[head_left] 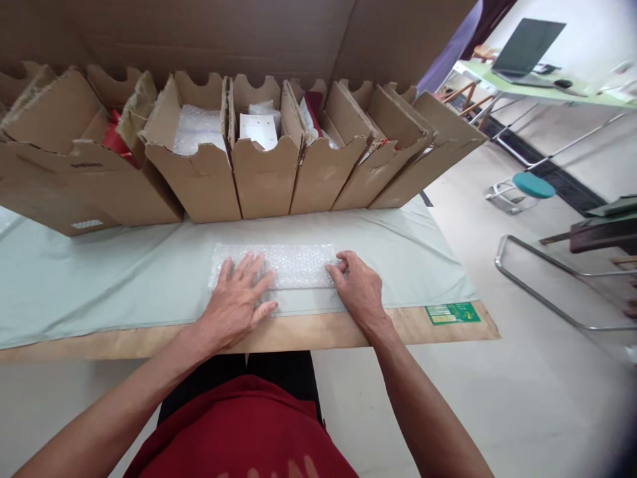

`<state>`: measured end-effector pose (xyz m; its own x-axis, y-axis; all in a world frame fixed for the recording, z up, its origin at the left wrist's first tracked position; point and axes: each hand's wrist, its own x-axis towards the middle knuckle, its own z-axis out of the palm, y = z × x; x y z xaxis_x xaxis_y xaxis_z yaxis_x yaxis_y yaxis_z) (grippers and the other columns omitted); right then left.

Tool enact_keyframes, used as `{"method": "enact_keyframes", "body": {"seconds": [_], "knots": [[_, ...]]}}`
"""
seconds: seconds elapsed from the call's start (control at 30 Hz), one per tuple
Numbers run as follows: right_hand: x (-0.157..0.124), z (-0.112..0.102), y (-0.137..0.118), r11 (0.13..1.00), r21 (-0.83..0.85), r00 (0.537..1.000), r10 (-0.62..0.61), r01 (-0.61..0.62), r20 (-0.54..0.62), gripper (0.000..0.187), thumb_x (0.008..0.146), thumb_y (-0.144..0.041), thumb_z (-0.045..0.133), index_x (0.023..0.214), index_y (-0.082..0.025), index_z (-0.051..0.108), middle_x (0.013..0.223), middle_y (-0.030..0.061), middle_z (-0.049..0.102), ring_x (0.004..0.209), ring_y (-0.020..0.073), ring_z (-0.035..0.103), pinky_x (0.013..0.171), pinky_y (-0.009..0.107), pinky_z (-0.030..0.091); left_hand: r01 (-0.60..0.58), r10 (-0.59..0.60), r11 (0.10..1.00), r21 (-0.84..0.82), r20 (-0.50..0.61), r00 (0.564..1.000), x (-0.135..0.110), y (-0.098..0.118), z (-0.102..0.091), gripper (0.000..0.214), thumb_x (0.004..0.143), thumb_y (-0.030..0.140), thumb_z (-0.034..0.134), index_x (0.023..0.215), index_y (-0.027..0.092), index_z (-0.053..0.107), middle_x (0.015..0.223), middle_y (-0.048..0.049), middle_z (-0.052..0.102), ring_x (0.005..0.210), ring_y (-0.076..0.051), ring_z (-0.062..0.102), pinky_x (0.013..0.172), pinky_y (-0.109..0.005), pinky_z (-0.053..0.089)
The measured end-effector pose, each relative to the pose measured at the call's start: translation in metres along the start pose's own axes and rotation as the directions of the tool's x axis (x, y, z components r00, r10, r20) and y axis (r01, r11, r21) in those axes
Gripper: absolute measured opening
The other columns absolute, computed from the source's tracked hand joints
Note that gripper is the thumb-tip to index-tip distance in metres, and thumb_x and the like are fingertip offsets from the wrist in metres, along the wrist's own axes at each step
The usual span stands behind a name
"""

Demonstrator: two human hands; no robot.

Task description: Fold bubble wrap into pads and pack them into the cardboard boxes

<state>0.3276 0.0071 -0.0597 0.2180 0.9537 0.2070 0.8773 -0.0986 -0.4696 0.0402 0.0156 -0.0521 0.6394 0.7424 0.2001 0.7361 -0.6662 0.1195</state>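
Observation:
A clear strip of bubble wrap [301, 267] lies flat on the pale green cloth [398, 265], lengthwise along the table's front. My left hand [239, 295] rests on its left part, palm down with the fingers spread. At the right end, my right hand [359, 284] has its thumb and bent fingers closed at the wrap's edge, pinching it there. The fingertips partly hide that edge.
Behind the wrap stands a row of cardboard bins [266, 176], several holding bubble wrap, white boxes [259, 131] or red items [113, 136]. A green label [452, 313] sits on the wooden table edge [318, 332]. Farther right are a stool [533, 185] and a laptop [527, 50].

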Motion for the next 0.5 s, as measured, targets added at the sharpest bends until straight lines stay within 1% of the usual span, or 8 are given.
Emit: {"method": "enact_keyframes", "body": {"seconds": [0.03,0.1,0.23,0.3,0.37,0.43,0.47,0.5], "knots": [[0.0,-0.003,0.0,1.0,0.0,1.0,-0.007,0.007,0.007,0.024,0.092,-0.034,0.062,0.11,-0.02,0.066,0.087,0.0049,0.073,0.079,0.0249,0.068,0.068,0.033,0.044,-0.004,0.003,1.0,0.006,0.06,0.998,-0.001,0.004,0.004,0.053,0.103,0.045,0.048,0.15,0.021,0.052,0.164,-0.0189,0.041,0.154,-0.04,0.033,0.121,-0.069,0.023],[-0.003,-0.011,-0.002,0.999,0.004,0.999,-0.048,0.048,-0.006,0.023,0.094,-0.035,0.061,0.109,-0.019,0.067,0.091,0.006,0.074,0.078,0.024,0.068,0.069,0.034,0.045,0.011,-0.013,1.0,0.019,0.112,0.994,-0.004,0.008,0.011,0.058,0.104,0.05,0.045,0.155,0.021,0.046,0.166,-0.0193,0.038,0.155,-0.042,0.031,0.12,-0.074,0.02],[-0.013,-0.022,-0.031,0.972,-0.007,0.966,-0.233,0.234,-0.109,0.024,0.103,-0.032,0.049,0.109,-0.02,0.069,0.102,0.0105,0.075,0.088,0.0255,0.068,0.082,0.039,0.048,0.009,-0.012,1.0,0.029,0.106,0.994,-0.009,0.008,0.017,0.061,0.105,0.054,0.041,0.156,0.021,0.043,0.168,-0.0186,0.034,0.157,-0.041,0.027,0.12,-0.075,0.016],[-0.018,-0.016,-0.053,0.924,0.005,0.924,-0.382,0.382,-0.03,0.026,0.104,-0.025,0.046,0.112,-0.021,0.07,0.112,0.0118,0.075,0.099,0.0268,0.068,0.09,0.041,0.049,0.021,-0.025,0.999,0.036,0.103,0.994,-0.01,0.008,0.017,0.062,0.104,0.056,0.041,0.156,0.022,0.044,0.168,-0.0186,0.035,0.157,-0.041,0.027,0.121,-0.075,0.015],[-0.022,-0.006,-0.067,0.843,0.042,0.833,-0.536,0.536,0.136,0.028,0.102,-0.017,0.048,0.116,-0.022,0.071,0.126,0.0118,0.072,0.108,0.0279,0.067,0.093,0.043,0.05,0.032,-0.037,0.998,0.046,0.1,0.994,-0.01,0.008,0.016,0.062,0.104,0.055,0.042,0.156,0.022,0.043,0.168,-0.0184,0.035,0.157,-0.04,0.027,0.121,-0.074,0.015],[-0.027,0.003,-0.065,0.78,0.075,0.745,-0.617,0.621,0.252,0.033,0.098,-0.01,0.05,0.121,-0.021,0.071,0.136,0.0123,0.068,0.117,0.0293,0.064,0.096,0.046,0.051,0.025,-0.03,0.999,0.047,0.103,0.994,-0.01,0.007,0.015,0.059,0.105,0.052,0.042,0.157,0.023,0.043,0.168,-0.0175,0.035,0.157,-0.039,0.028,0.121,-0.073,0.017],[-0.03,0.005,-0.058,0.772,0.079,0.732,-0.625,0.63,0.269,0.036,0.097,-0.008,0.049,0.123,-0.021,0.07,0.14,0.0128,0.066,0.122,0.0299,0.063,0.098,0.048,0.05,0.016,-0.021,0.999,0.044,0.108,0.994,-0.011,0.006,0.014,0.058,0.105,0.05,0.042,0.157,0.023,0.043,0.168,-0.0169,0.035,0.157,-0.039,0.028,0.121,-0.072,0.017],[-0.034,0.004,-0.047,0.781,0.076,0.743,-0.616,0.62,0.262,0.038,0.097,-0.007,0.048,0.125,-0.021,0.07,0.142,0.0133,0.064,0.126,0.03,0.061,0.1,0.049,0.05,0.008,-0.012,0.999,0.038,0.113,0.994,-0.011,0.005,0.013,0.057,0.105,0.049,0.042,0.156,0.024,0.043,0.168,-0.0163,0.035,0.157,-0.038,0.028,0.121,-0.072,0.018]]}}
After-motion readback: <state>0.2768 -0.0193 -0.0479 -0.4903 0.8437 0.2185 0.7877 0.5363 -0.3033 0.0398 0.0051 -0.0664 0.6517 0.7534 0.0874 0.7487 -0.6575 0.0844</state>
